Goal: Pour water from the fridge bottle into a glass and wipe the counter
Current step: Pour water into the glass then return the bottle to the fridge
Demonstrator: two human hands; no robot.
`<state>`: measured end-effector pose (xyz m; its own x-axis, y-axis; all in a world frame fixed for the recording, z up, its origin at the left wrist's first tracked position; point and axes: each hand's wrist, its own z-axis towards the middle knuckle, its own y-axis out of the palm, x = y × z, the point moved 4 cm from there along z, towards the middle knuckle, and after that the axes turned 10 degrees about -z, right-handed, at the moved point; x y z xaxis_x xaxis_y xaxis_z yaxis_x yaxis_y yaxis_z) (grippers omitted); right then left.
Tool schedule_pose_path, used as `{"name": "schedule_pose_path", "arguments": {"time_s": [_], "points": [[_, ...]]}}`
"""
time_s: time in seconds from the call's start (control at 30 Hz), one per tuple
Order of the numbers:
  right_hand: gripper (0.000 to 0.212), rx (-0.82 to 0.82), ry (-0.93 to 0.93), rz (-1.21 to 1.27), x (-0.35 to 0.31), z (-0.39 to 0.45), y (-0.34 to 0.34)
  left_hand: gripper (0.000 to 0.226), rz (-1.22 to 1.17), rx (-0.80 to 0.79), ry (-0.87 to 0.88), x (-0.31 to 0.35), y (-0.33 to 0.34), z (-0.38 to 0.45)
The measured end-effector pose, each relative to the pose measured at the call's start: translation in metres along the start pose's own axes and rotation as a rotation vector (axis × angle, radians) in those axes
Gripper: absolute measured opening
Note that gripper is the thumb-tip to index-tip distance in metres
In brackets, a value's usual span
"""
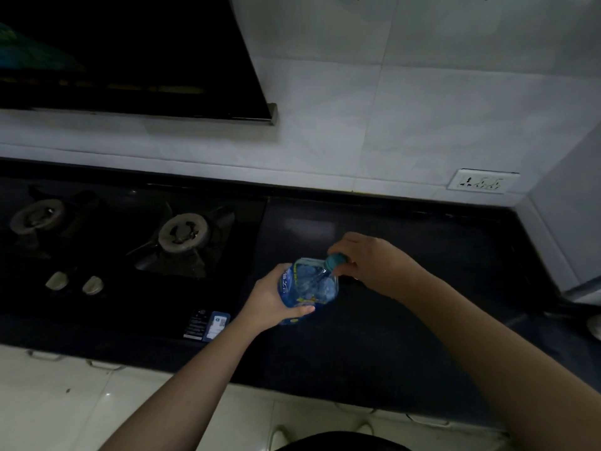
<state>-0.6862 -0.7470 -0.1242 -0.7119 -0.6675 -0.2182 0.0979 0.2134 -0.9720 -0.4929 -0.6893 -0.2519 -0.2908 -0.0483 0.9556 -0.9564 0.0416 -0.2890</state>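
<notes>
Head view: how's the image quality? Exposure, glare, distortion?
Head view: underexposed, with the counter and stove nearly black; a faint reflection patch on the counter behind the bottle; wide-angle bending at the counter edge; the bottle label is soft and unreadable; the tiled wall is the brightest area.

Kitchen was dim. Pale tiled wall (422, 92) ran behind dark counter (406, 336). Black range hood (130, 53) hung at upper left over black glass gas hob (113, 288) with two burners; right burner (183, 235) and left burner (37, 216) sat side by side, two pale knobs (74, 283) near front edge. White socket plate (483, 182) was fixed low on wall at right. Light tiled floor (81, 402) showed below counter edge.
</notes>
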Motion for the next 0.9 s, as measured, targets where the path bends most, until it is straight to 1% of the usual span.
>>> {"name": "schedule_pose_path", "arguments": {"time_s": [0.1, 0.17, 0.23, 0.3, 0.33, 0.37, 0.4, 0.43, 0.47, 0.5, 0.53, 0.57, 0.6, 0.63, 0.67, 0.7, 0.73, 0.83, 0.87, 0.9], "points": [[0.042, 0.048, 0.103, -0.119, -0.001, 0.005, 0.006, 0.074, 0.015, 0.025, 0.007, -0.001, -0.004, -0.001], [0.045, 0.081, 0.126, -0.213, -0.003, 0.006, 0.011, 0.072, 0.023, 0.040, 0.005, -0.003, -0.006, -0.003], [0.046, 0.165, 0.054, -0.272, -0.004, 0.007, 0.021, 0.072, 0.033, 0.031, -0.002, -0.005, -0.009, -0.005], [0.048, 0.329, -0.082, -0.355, 0.000, 0.004, 0.028, 0.071, 0.054, -0.013, -0.005, -0.003, -0.009, -0.006], [0.050, 0.386, -0.111, -0.381, 0.002, 0.002, 0.029, 0.070, 0.068, -0.036, 0.000, -0.002, -0.009, -0.006], [0.053, 0.436, -0.090, -0.401, 0.006, 0.003, 0.029, 0.069, 0.083, -0.044, 0.005, 0.000, -0.009, -0.006], [0.054, 0.429, -0.032, -0.381, 0.005, 0.005, 0.026, 0.069, 0.097, -0.033, 0.012, 0.003, -0.010, -0.006], [0.055, 0.358, 0.085, -0.363, 0.003, 0.009, 0.025, 0.070, 0.110, -0.009, 0.020, 0.004, -0.012, -0.006], [0.055, 0.196, 0.230, -0.357, -0.001, 0.013, 0.024, 0.072, 0.125, 0.018, 0.031, 0.004, -0.013, -0.007], [0.057, 0.063, 0.332, -0.376, 0.000, 0.016, 0.029, 0.075, 0.137, 0.034, 0.040, 0.003, -0.015, -0.007], [0.060, 0.020, 0.360, -0.358, 0.000, 0.017, 0.030, 0.076, 0.139, 0.034, 0.046, 0.001, -0.017, -0.006], [0.064, 0.065, 0.319, -0.326, -0.004, 0.016, 0.028, 0.076, 0.128, 0.026, 0.045, -0.001, -0.018, -0.006], [0.066, 0.213, 0.200, -0.288, -0.010, 0.013, 0.024, 0.077, 0.104, 0.014, 0.039, -0.002, -0.021, -0.006], [0.067, 0.353, 0.050, -0.314, -0.012, 0.010, 0.025, 0.078, 0.080, -0.001, 0.032, -0.002, -0.024, -0.005], [0.066, 0.452, -0.106, -0.348, -0.011, 0.008, 0.027, 0.081, 0.064, -0.018, 0.030, -0.002, -0.028, -0.005], [0.062, 0.474, -0.224, -0.372, -0.006, 0.009, 0.031, 0.082, 0.057, -0.042, 0.033, -0.001, -0.030, -0.005], [0.059, 0.468, -0.296, -0.388, -0.002, 0.010, 0.034, 0.082, 0.049, -0.071, 0.038, -0.001, -0.032, -0.005], [0.054, 0.493, -0.352, -0.356, -0.005, 0.012, 0.037, 0.078, 0.053, -0.123, 0.042, 0.000, -0.031, -0.007], [0.057, 0.499, -0.297, -0.317, -0.009, 0.014, 0.033, 0.076, 0.063, -0.110, 0.041, 0.001, -0.029, -0.008], [0.060, 0.456, -0.168, -0.272, -0.011, 0.017, 0.031, 0.075, 0.078, -0.074, 0.040, 0.001, -0.027, -0.008]]}}
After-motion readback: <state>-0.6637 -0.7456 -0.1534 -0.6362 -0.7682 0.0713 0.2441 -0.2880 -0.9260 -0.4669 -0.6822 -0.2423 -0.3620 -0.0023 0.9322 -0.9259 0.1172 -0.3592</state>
